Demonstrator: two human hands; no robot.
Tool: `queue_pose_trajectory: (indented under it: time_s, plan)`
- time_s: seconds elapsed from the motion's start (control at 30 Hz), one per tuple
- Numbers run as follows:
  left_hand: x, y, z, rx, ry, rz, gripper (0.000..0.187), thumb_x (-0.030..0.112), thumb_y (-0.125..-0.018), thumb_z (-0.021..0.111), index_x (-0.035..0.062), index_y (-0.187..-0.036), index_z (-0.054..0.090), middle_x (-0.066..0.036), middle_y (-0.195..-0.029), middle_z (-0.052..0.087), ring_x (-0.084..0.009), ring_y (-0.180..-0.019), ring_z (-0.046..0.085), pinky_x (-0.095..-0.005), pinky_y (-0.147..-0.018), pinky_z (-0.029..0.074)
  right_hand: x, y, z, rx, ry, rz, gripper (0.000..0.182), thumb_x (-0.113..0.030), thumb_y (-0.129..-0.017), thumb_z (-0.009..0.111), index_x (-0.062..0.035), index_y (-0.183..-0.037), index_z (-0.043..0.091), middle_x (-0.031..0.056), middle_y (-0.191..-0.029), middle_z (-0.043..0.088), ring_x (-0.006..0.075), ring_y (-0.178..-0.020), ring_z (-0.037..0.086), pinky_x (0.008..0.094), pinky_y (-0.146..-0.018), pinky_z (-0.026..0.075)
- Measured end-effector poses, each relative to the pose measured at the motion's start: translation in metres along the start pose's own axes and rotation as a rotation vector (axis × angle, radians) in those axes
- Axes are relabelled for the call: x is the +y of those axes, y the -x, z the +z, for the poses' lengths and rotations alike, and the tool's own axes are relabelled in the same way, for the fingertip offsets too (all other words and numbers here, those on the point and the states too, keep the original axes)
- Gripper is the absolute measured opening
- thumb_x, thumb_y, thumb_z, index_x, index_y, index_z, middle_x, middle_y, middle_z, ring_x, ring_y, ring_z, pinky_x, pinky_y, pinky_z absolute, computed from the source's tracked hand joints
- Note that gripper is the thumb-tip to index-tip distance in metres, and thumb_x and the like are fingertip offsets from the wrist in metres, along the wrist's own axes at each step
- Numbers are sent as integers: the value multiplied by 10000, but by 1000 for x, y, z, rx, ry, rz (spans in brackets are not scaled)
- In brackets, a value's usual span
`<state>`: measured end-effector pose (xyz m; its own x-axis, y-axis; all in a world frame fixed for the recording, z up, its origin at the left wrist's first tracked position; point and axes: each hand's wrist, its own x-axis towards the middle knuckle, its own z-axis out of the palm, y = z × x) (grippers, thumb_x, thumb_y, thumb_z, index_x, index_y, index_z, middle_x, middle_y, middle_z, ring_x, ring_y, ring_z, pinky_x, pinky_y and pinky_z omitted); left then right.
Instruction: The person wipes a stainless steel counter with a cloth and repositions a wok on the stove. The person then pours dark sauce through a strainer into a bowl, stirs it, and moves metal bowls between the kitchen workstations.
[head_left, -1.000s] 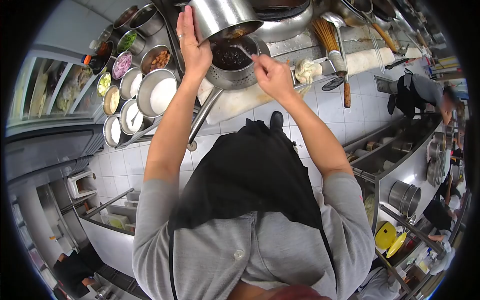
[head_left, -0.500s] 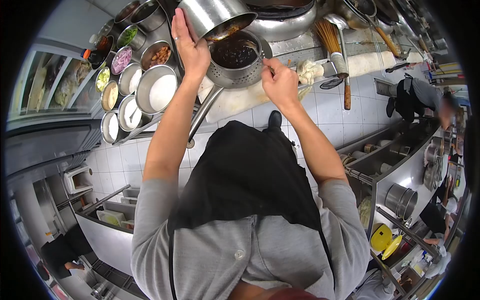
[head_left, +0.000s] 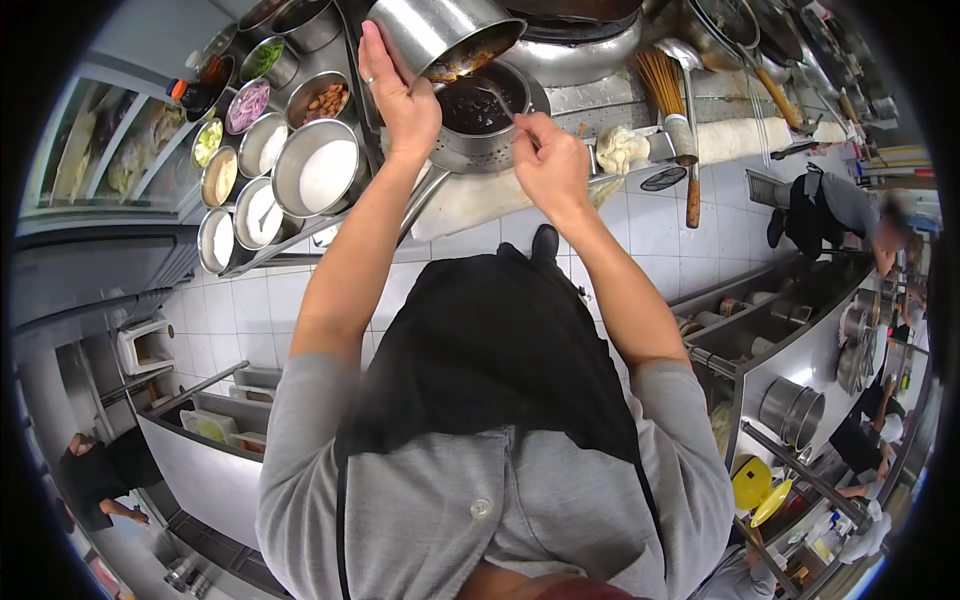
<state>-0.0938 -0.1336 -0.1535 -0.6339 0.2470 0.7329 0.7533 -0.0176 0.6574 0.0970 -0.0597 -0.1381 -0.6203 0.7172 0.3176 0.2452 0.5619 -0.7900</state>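
Observation:
My left hand (head_left: 408, 115) holds a steel pot (head_left: 435, 28) on its side, its mouth tipped over a container of dark sauce (head_left: 475, 108). Brown residue coats the inside of the pot. Below it, the sauce container sits in a perforated steel strainer (head_left: 470, 152). The fingers of my right hand (head_left: 552, 168) are closed round the end of a thin metal spoon (head_left: 500, 94), whose other end reaches into the container under the pot mouth. The far side of the pot is out of view.
Left of the pot stand several bowls, among them white powder (head_left: 328, 178), chopped purple onion (head_left: 248, 108) and brown pieces (head_left: 328, 102). A bamboo brush (head_left: 662, 88), a ladle (head_left: 682, 52) and a crumpled cloth (head_left: 622, 150) lie right. A co-worker (head_left: 835, 205) stands farther right.
The pot and my left hand have shifted slightly right in view, along with the container. My right hand has come closer to the container, with the spoon still in its grip.

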Motion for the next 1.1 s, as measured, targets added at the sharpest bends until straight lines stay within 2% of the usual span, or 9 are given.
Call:
queue_pose_trajectory:
  time_s: [0.17, 0.3, 0.4, 0.5, 0.57, 0.63, 0.67, 0.83, 1.1]
  plan:
    - [4, -1, -1, -4, -17, 19, 938, -123, -738, 472, 105, -1601, 183, -271, -1539, 302, -432, -1437, 282, -439, -1194, 228, 4, -20, -11, 44, 116, 33, 217, -132, -858, 601, -37, -1011, 723, 235, -786, 699, 405, -760, 701, 478, -729, 553]
    - [-4, -5, 11, 36, 151, 7, 953, -123, -734, 473, 98, -1606, 159, -254, -1535, 317, -416, -1430, 296, -424, -1195, 226, 9, -12, 6, -35, 138, -92, 199, -123, -851, 606, -35, -989, 719, 234, -793, 698, 411, -769, 698, 485, -721, 553]
    - [-7, -4, 13, -16, 121, -80, 1027, -178, -720, 411, 130, -1628, 42, -164, -1676, 126, -242, -1514, 241, -308, -1189, 243, 12, -2, 13, -82, 147, -108, 181, -125, -867, 604, -38, -986, 709, 223, -782, 695, 400, -743, 695, 487, -699, 551]
    - [-1, -8, 18, 129, 245, -279, 984, -139, -738, 455, 95, -1617, 81, -211, -1584, 246, -386, -1408, 334, -395, -1213, 169, 17, -1, 5, -88, 99, -46, 185, -131, -891, 596, -32, -1008, 699, 211, -770, 695, 391, -712, 692, 485, -687, 547]
    - [4, -14, 13, 155, 503, -561, 1032, -158, -752, 437, 198, -1619, 6, -160, -1583, 241, -326, -1319, 411, -450, -1069, 383, 23, 0, -1, -71, 71, -64, 164, -127, -909, 598, -20, -1018, 659, 201, -759, 694, 387, -689, 692, 468, -668, 541]
    - [7, -20, 9, 206, 692, -806, 1074, -167, -771, 419, 322, -1613, -33, -136, -1535, 334, -301, -1170, 518, -504, -860, 548, 30, 2, 1, 1, 3, -105, 147, -122, -916, 601, -19, -1014, 638, 200, -751, 691, 383, -681, 692, 460, -654, 538]
    - [21, -24, 1, 172, 748, -877, 1094, -173, -768, 409, 323, -1602, -98, -138, -1593, 206, -344, -1296, 464, -568, -881, 564, 37, 3, 6, -4, -29, -99, 141, -122, -922, 599, -19, -1014, 629, 203, -755, 691, 384, -686, 693, 456, -650, 538]
    - [15, -31, -2, 214, 855, -974, 1113, -185, -760, 382, 348, -1586, -139, -172, -1563, 224, -403, -1233, 503, -649, -883, 555, 87, 14, 39, 5, -29, -129, 126, -123, -948, 591, -15, -1009, 611, 210, -768, 690, 382, -702, 700, 437, -638, 539]
    - [1, -35, -9, 233, 996, -1005, 1120, -189, -752, 371, 317, -1569, -206, -192, -1561, 212, -469, -1251, 496, -689, -907, 545, 88, 11, 44, 16, -51, -157, 128, -105, -943, 605, -9, -1027, 596, 210, -777, 690, 384, -713, 700, 435, -631, 537]
